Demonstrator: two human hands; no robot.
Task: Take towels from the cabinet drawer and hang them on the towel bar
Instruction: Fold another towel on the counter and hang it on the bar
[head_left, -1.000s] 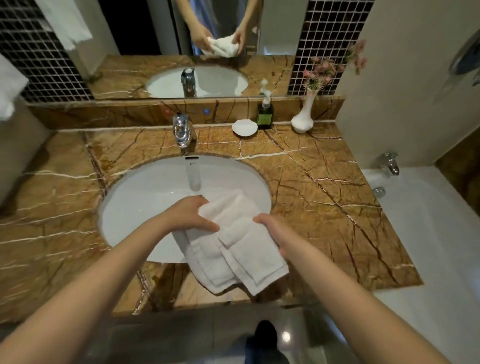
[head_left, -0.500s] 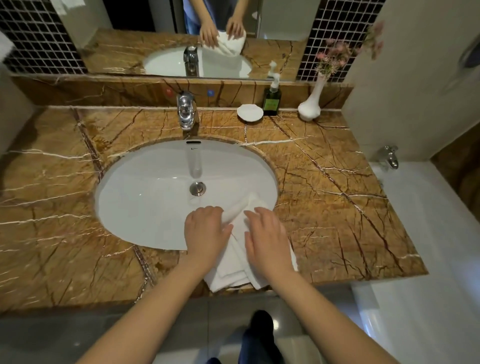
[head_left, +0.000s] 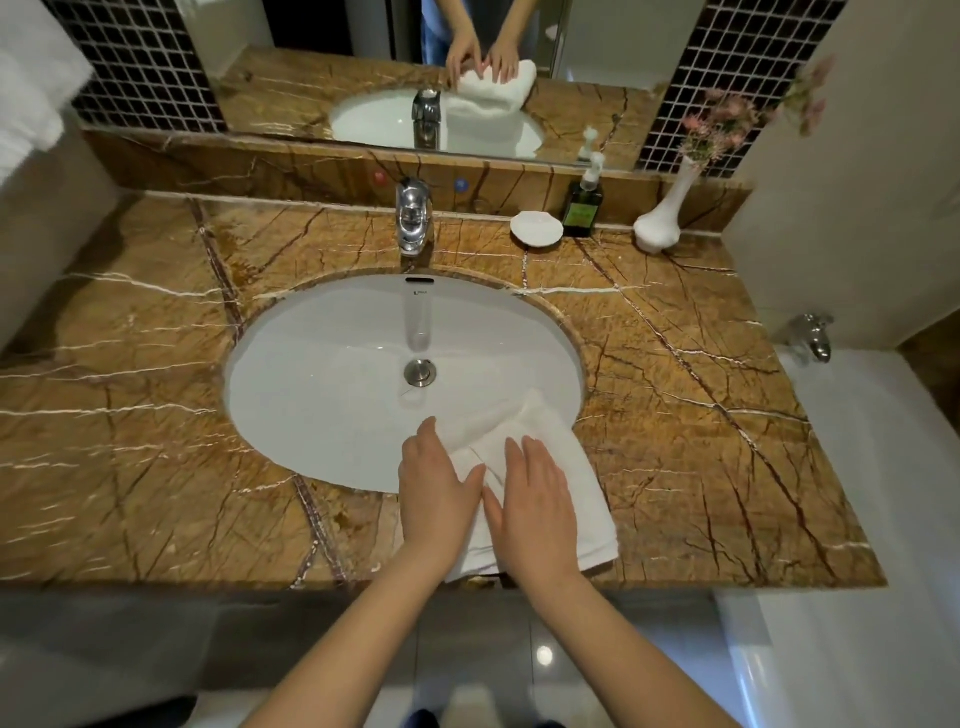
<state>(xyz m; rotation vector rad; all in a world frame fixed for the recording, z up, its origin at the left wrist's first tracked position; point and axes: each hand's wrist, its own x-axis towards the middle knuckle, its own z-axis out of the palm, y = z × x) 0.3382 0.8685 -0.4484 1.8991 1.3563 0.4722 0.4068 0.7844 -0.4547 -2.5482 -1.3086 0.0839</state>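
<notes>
At lower centre the left hand (head_left: 439, 501) and right hand (head_left: 537, 506) are pressing flat, fingers straight and together, on the white towel (head_left: 574, 465) lying over the brown marble counter (head_left: 701, 415) and sink (head_left: 332, 389) rim; the soap bottle (head_left: 583, 205) label is showing unreadable print.

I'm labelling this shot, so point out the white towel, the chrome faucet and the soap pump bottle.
white towel (head_left: 592, 499), head view, exposed right-side fold.
chrome faucet (head_left: 414, 218), head view, spout body.
soap pump bottle (head_left: 582, 210), head view, green label.
</notes>
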